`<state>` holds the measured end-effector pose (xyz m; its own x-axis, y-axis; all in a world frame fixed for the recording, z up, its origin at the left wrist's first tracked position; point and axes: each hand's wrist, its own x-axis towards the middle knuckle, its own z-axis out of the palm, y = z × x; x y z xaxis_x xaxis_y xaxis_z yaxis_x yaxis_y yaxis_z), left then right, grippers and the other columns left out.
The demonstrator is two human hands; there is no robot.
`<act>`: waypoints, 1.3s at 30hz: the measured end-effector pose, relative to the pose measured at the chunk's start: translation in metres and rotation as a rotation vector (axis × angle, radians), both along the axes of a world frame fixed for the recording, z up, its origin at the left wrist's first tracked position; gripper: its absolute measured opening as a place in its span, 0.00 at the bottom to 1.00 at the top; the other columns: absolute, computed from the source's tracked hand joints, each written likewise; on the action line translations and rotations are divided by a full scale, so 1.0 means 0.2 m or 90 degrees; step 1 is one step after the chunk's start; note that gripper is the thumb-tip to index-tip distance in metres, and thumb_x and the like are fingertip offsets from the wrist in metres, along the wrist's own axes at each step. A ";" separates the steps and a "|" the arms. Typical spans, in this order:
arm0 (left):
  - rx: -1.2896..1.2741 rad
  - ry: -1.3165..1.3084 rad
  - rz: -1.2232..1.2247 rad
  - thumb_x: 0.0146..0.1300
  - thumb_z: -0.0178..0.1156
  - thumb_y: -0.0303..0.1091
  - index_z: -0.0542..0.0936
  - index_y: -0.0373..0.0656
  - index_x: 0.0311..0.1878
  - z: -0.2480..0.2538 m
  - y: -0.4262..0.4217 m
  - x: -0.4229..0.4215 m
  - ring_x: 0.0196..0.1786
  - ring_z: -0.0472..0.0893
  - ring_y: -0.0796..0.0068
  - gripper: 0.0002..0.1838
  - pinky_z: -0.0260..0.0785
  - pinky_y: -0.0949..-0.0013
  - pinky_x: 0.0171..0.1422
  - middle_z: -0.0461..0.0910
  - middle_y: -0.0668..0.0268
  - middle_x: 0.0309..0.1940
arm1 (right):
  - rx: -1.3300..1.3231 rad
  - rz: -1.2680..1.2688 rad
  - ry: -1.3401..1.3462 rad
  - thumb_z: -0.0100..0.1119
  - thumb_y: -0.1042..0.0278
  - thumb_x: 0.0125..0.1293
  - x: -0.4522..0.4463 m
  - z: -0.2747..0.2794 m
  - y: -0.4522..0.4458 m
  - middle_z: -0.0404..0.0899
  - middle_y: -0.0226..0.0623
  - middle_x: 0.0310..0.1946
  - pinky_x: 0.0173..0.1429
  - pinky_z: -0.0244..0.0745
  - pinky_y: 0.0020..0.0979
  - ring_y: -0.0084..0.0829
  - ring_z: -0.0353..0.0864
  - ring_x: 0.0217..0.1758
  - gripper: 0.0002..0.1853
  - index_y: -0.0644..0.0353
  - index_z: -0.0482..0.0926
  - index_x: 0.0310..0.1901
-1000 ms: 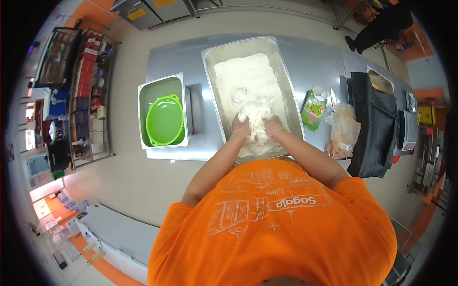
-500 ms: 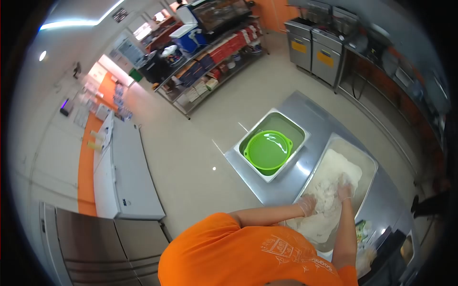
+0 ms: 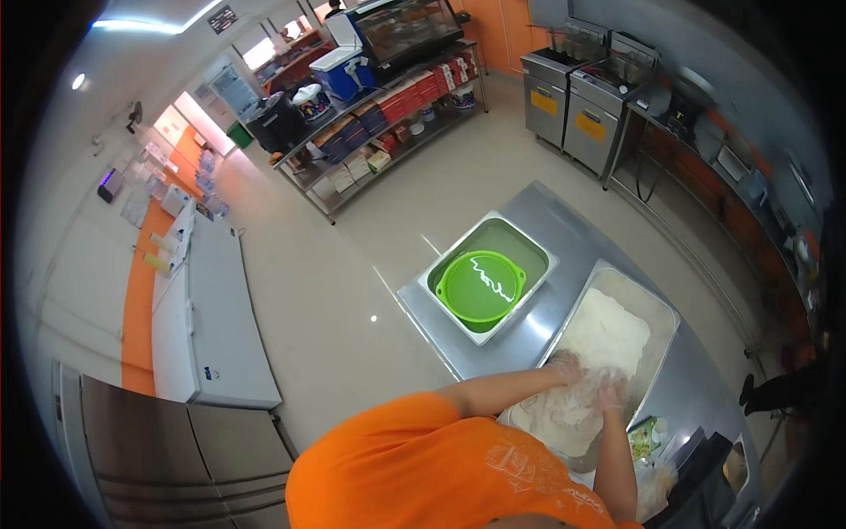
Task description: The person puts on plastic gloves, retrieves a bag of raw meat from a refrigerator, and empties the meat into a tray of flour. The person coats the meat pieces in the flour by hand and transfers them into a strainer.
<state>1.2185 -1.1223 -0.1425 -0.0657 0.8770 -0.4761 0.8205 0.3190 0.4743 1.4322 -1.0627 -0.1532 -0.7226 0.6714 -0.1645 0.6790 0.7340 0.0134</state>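
A deep metal tray of white, flour-like powder lies in front of me. My left hand, in a clear plastic glove, is down in the powder near the tray's left side. Close to it on the right, my right hand, gloved the same way, also works in the powder. Lumpy, coated stuff lies around and between both hands; its kind cannot be made out. Powder and blur hide the fingers. Beyond the tray, a second metal pan holds liquid and a round green strainer-like bowl.
Both containers stand on a steel table. Bags and a green packet lie by the tray's near right corner, beside dark objects. Fryers, a stocked shelf and a white chest freezer stand around. A person's dark shoe shows at right.
My right hand has drawn back toward me from the far part of the powder, now close beside my left hand. The powder between them looks more stirred. The view has shifted slightly.
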 end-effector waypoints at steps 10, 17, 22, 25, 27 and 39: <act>-0.136 -0.185 -0.120 0.63 0.47 0.79 0.74 0.47 0.75 -0.02 -0.24 0.03 0.79 0.67 0.53 0.50 0.60 0.55 0.81 0.69 0.53 0.77 | -0.320 -0.241 -0.173 0.39 0.47 0.81 0.17 0.01 -0.36 0.81 0.56 0.61 0.66 0.75 0.54 0.55 0.79 0.65 0.28 0.58 0.77 0.66; -0.183 -0.320 0.235 0.66 0.54 0.73 0.71 0.49 0.77 0.04 -0.44 0.16 0.74 0.72 0.51 0.46 0.63 0.53 0.78 0.73 0.51 0.73 | -1.073 -0.777 0.533 0.43 0.24 0.73 0.35 -0.71 -0.61 0.83 0.40 0.62 0.69 0.77 0.45 0.44 0.83 0.61 0.44 0.59 0.75 0.70; -0.157 -0.499 0.414 0.67 0.58 0.72 0.67 0.46 0.78 -0.46 -0.47 0.21 0.66 0.79 0.49 0.47 0.77 0.50 0.64 0.78 0.46 0.65 | -1.267 -0.593 0.819 0.41 0.40 0.82 -0.06 -0.34 -0.62 0.82 0.41 0.61 0.69 0.77 0.41 0.37 0.81 0.61 0.32 0.59 0.74 0.70; -0.118 -0.419 0.497 0.67 0.63 0.65 0.67 0.40 0.76 0.21 -0.49 0.07 0.61 0.83 0.49 0.45 0.79 0.51 0.61 0.80 0.46 0.62 | -0.802 -0.736 0.721 0.47 0.42 0.79 -0.13 -0.43 -0.64 0.81 0.50 0.62 0.70 0.72 0.43 0.44 0.79 0.65 0.35 0.71 0.76 0.66; -0.041 -0.324 0.411 0.68 0.67 0.56 0.71 0.36 0.72 0.01 -0.49 0.07 0.58 0.84 0.49 0.40 0.77 0.54 0.63 0.83 0.47 0.60 | -0.623 -0.793 0.490 0.58 0.36 0.70 -0.20 0.09 -0.62 0.83 0.59 0.58 0.64 0.76 0.46 0.49 0.82 0.60 0.41 0.76 0.77 0.62; 0.154 0.017 -0.012 0.64 0.70 0.52 0.75 0.29 0.68 0.49 -0.37 -0.05 0.70 0.75 0.46 0.39 0.68 0.55 0.75 0.76 0.35 0.64 | -0.428 -0.523 0.313 0.58 0.36 0.69 -0.08 0.59 -0.30 0.81 0.63 0.57 0.68 0.74 0.44 0.55 0.82 0.62 0.42 0.74 0.73 0.65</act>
<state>1.2078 -1.1958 -0.0445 -0.0578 0.9665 -0.2501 0.8389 0.1829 0.5127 1.4167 -1.1223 -0.0348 -0.1969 0.8504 -0.4878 0.7761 -0.1688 -0.6076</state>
